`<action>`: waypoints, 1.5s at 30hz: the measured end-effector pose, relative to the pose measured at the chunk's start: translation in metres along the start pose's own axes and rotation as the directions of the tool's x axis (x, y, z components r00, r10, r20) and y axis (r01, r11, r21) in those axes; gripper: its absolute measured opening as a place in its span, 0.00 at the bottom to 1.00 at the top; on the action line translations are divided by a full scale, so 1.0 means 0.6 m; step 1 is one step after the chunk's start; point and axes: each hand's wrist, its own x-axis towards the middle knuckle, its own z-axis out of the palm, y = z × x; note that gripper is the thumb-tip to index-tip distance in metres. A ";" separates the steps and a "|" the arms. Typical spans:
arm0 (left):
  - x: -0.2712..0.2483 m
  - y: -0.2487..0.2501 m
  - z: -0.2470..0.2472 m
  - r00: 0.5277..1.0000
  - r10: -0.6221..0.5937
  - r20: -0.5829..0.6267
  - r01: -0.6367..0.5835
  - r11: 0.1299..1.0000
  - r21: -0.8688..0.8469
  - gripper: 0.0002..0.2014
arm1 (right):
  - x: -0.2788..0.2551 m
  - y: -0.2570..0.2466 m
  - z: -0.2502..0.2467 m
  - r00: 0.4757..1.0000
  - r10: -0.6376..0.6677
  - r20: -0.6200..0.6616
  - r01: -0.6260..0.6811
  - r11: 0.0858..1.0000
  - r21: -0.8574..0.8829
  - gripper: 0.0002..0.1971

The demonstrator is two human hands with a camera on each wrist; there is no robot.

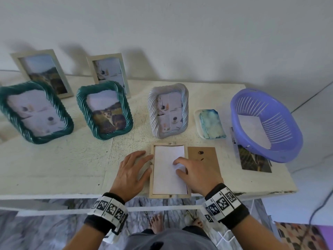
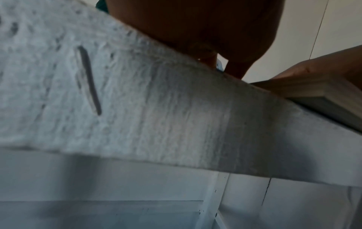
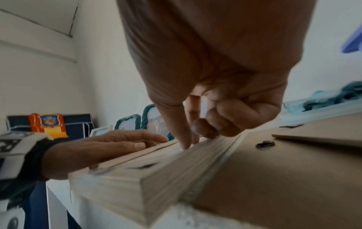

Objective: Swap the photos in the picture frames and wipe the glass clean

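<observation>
A pale wooden frame (image 1: pixel 152 177) lies face down at the table's front edge, with a photo's white back (image 1: pixel 167 179) in it. My right hand (image 1: pixel 177 166) is over the photo, thumb and index fingertip pressing on the paper. Its other fingers (image 3: pixel 225 122) are curled, as the right wrist view shows. My left hand (image 1: pixel 147 163) lies flat on the table, fingertips against the frame's left edge. The brown backing board (image 1: pixel 203 154) sits just right of the frame. A blue-green cloth (image 1: pixel 211 125) rests in a white dish.
Two teal rope frames (image 1: pixel 36 112) (image 1: pixel 105 110) and a pale grey one (image 1: pixel 168 110) stand mid-table. Two plain frames (image 1: pixel 42 73) (image 1: pixel 109 73) lean at the wall. A purple basket (image 1: pixel 281 139) holds a white sheet, and a loose photo (image 1: pixel 254 159) lies partly under it.
</observation>
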 end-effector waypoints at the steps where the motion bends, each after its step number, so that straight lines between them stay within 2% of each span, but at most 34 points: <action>1: 0.000 -0.001 0.000 1.000 0.000 -0.001 0.000 1.000 0.001 0.21 | 0.001 -0.003 -0.001 1.000 0.002 0.008 -0.002 0.999 -0.035 0.13; 10: -0.001 -0.007 0.004 1.000 0.001 -0.016 -0.001 1.000 0.020 0.21 | -0.001 0.004 0.003 0.998 -0.061 -0.003 0.060 0.992 -0.109 0.15; 14: -0.001 -0.009 0.006 1.000 -0.001 -0.021 0.002 1.000 0.022 0.22 | -0.004 0.014 0.006 0.995 -0.087 -0.051 0.087 0.996 -0.001 0.18; 16: -0.002 -0.010 0.006 1.000 0.003 -0.022 -0.003 1.000 0.025 0.22 | -0.008 0.022 0.004 0.986 -0.038 -0.164 0.043 0.999 0.031 0.17; 19: -0.002 -0.008 0.006 1.000 -0.002 -0.028 0.003 0.999 0.033 0.22 | -0.017 0.040 -0.008 0.946 0.084 -0.314 -0.124 0.986 -0.110 0.17; 22: -0.002 -0.005 0.007 0.999 -0.008 -0.036 0.009 0.999 0.037 0.22 | -0.029 0.058 -0.012 0.930 0.267 -0.253 -0.324 0.919 -0.224 0.23; 24: -0.003 -0.005 0.007 0.999 -0.006 -0.034 0.007 0.999 0.035 0.22 | -0.038 0.068 -0.007 0.918 0.350 -0.186 -0.385 0.900 -0.205 0.25; 26: -0.004 -0.004 0.008 1.000 -0.005 -0.027 0.006 0.999 0.032 0.22 | -0.047 0.073 0.000 0.908 0.385 -0.167 -0.407 0.904 -0.129 0.25; 33: -0.005 -0.004 0.007 1.000 -0.008 -0.027 0.009 0.999 0.031 0.21 | -0.051 0.075 -0.016 0.877 0.424 -0.224 -0.416 0.905 0.084 0.22; 36: -0.004 -0.004 0.008 1.000 -0.013 -0.026 0.014 0.999 0.029 0.22 | -0.050 0.055 -0.028 0.872 0.365 -0.326 -0.349 0.931 0.110 0.19; 39: -0.003 -0.006 0.008 1.000 -0.012 -0.025 0.013 0.999 0.037 0.23 | -0.038 0.022 -0.026 0.881 0.208 -0.424 -0.219 0.976 0.024 0.19; 42: -0.004 -0.006 0.008 1.000 -0.007 -0.029 0.008 0.999 0.036 0.23 | -0.026 -0.013 -0.011 0.929 0.117 -0.351 -0.138 0.990 -0.036 0.21; 45: -0.003 -0.006 0.009 1.000 0.000 -0.025 0.001 1.000 0.031 0.23 | -0.016 -0.033 0.007 0.965 0.108 -0.240 -0.133 0.987 -0.089 0.23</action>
